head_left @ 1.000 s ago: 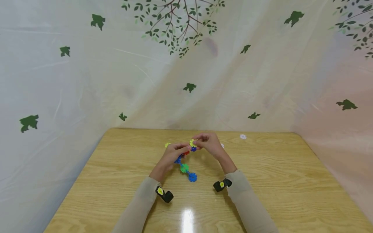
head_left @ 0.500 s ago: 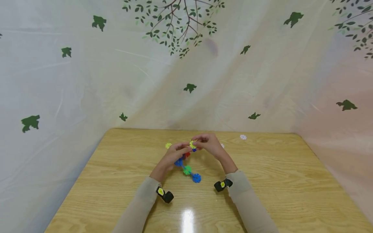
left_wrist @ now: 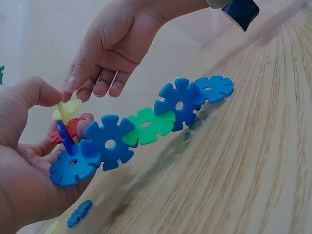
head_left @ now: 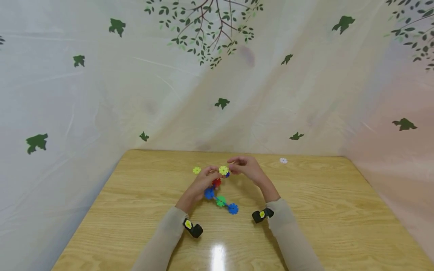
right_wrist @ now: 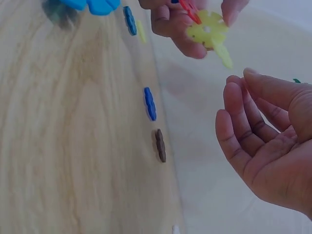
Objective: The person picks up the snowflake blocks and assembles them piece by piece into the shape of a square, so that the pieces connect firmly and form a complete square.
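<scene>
"Both gripping?"

"Only your left hand (head_left: 200, 183): its fingers pinch the disc chain (left_wrist: 140, 129), running toward four o'clock. Your right hand (head_left: 247, 168) curls its fingers loosely, just apart from a yellow disc (right_wrist: 208, 33)."

"Surroundings?"

"Wooden worktop (head_left: 305, 199); pale leaf-printed cloth (head_left: 169, 101) at twelve o'clock."

"Count?"

"Your chain shows four blue discs (left_wrist: 105, 132), one green disc (left_wrist: 155, 128), one red disc (left_wrist: 76, 127); one white disc (head_left: 283, 160) lies at your right hand's three o'clock."
</scene>
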{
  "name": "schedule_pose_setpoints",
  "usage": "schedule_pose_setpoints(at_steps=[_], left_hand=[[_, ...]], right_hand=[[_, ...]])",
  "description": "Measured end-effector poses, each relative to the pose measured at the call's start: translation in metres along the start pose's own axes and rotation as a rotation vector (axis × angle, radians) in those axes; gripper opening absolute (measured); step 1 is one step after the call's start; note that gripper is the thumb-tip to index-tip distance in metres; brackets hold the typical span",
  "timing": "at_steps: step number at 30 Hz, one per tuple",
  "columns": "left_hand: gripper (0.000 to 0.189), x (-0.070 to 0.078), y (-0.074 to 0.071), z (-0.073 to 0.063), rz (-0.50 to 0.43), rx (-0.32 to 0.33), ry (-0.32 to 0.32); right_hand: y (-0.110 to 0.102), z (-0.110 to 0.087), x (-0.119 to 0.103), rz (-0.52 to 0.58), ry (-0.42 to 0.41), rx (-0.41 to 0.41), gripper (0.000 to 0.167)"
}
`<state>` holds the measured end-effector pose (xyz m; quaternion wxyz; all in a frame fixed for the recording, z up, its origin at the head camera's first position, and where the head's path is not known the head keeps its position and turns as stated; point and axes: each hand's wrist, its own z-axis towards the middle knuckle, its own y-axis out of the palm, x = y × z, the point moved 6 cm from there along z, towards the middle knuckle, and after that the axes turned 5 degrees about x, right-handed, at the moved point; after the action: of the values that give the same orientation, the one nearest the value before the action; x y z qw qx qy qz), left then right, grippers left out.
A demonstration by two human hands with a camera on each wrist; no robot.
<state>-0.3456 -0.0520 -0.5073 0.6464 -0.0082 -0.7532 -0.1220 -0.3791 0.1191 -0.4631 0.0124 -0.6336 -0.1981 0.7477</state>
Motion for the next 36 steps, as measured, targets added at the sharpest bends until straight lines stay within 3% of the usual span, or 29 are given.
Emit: schedule_pose_setpoints(at_steps=[8,17,22,36], left_hand=[[0.043,-0.001,-0.002,0.001,0.004,0.007,-0.015],[0.032,-0.002,-0.002,0.001,-0.023,0.023,-0.021],[0.031,-0.003,-0.004,0.002,-0.043,0.044,-0.017],[0.032,-0.005,-0.005,0.004,-0.050,0.053,-0.038]], right_hand=[[-0.012,0.001,-0.001,-0.062,-0.005,0.024,0.033],[-0.005,0.013,0.000,-0.215,-0.071,-0.093,0.026],[0.005,0.020,0.004,-0.349,-0.066,-0.171,0.021],[0.027,0.032,0.018,-0.574,-0.101,-0.211,0.026]])
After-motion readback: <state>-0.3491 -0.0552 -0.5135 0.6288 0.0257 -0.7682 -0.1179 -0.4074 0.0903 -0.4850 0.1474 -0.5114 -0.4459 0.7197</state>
